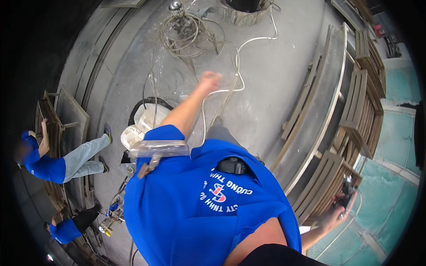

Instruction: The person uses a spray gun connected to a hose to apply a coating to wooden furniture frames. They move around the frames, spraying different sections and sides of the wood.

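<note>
My right hand (333, 217) reaches out to the right, its fingers wrapped round a dark spray gun (347, 190) with a metal nozzle end. A pale thin hose (358, 205) curves down beside the gun. The gun is beside the slatted brown wooden pieces (326, 179). My left hand (210, 82) is stretched forward over the grey floor, near a white hose (240, 82). It is smeared by motion, so its finger pose and anything in it cannot be made out.
Coiled hoses surround a metal-topped apparatus (181, 29) ahead. A large round tub (244, 15) stands beyond it. White containers (132, 136) are left of my arm. A long bench (321, 119) runs along the right, before a teal wall (390, 186). Two people in blue shirts work at left.
</note>
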A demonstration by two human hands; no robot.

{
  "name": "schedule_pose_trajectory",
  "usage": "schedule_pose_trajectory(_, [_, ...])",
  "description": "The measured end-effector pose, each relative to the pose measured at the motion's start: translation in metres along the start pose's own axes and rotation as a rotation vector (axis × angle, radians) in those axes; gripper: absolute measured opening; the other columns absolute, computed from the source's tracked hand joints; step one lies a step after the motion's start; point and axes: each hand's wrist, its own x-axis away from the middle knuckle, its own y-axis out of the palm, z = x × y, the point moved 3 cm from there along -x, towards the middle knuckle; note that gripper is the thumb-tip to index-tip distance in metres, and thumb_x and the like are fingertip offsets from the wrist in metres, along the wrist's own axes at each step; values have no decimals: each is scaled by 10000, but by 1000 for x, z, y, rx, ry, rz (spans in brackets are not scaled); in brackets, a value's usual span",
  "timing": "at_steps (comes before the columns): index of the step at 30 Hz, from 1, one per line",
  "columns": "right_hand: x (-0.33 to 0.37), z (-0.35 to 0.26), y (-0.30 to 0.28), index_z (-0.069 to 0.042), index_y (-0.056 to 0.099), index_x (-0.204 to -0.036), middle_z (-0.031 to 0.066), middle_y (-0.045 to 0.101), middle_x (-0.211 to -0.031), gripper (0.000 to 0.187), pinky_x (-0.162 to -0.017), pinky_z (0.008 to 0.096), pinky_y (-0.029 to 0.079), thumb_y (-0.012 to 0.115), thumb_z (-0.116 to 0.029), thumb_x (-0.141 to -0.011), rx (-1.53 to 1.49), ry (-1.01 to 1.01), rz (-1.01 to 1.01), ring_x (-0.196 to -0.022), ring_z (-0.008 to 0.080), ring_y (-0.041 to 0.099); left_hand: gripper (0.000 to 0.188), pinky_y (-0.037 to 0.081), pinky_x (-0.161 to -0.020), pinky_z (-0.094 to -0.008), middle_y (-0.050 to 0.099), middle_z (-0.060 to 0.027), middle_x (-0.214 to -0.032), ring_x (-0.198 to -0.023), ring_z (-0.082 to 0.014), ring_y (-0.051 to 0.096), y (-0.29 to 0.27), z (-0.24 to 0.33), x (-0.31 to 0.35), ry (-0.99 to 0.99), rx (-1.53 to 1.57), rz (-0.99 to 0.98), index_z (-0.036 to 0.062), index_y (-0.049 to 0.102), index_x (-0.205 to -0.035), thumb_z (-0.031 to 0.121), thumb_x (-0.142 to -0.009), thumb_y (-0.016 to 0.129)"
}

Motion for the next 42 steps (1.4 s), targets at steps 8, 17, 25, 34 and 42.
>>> schedule_pose_trajectory(8, [-163,8,189,-1,399,-1576,115,652,-1077,885,-515,210,443,655,-595,-972,61,28,-319,-759,108,617,1036,624,-842,-505,528,-269,-1331,-1076,-388,644,-180,224,-161,336,360,435,53,249,-1548,283,-797,924])
schedule_pose_trajectory(17, [-423,56,382,-27,525,-1509,123,701,-1026,671,-709,312,519,703,-389,-972,147,-113,-668,-799,167,641,1198,594,-852,-640,356,-324,-1560,-1234,-514,572,-165,302,-285,82,385,504,52,92,-1612,458,-809,883])
schedule_pose_trajectory(25, [-553,92,564,-221,622,-1439,159,689,-1165,592,-893,440,546,767,-206,-866,530,-380,-1179,-1032,373,669,587,645,-678,-498,686,-160,-1144,-943,-304,730,-137,310,-255,136,270,769,7,577,-1259,290,-823,848])
schedule_pose_trajectory(34, [-575,177,832,-326,658,-1375,34,602,-1343,475,-987,423,542,727,-214,-919,795,-456,-1375,-1201,294,592,411,518,-942,-354,738,-162,-1090,-1035,-271,695,-118,365,-224,9,-804,727,-9,712,-1148,200,-795,684])
schedule_pose_trajectory(42, [-535,372,1072,-390,623,-1388,20,606,-1365,490,-993,464,565,731,-304,-917,1015,-483,-1639,-1281,292,583,390,423,-1107,-408,676,-200,-1297,-1219,-285,614,-135,314,-179,-28,-532,868,-46,693,-1194,196,-888,688])
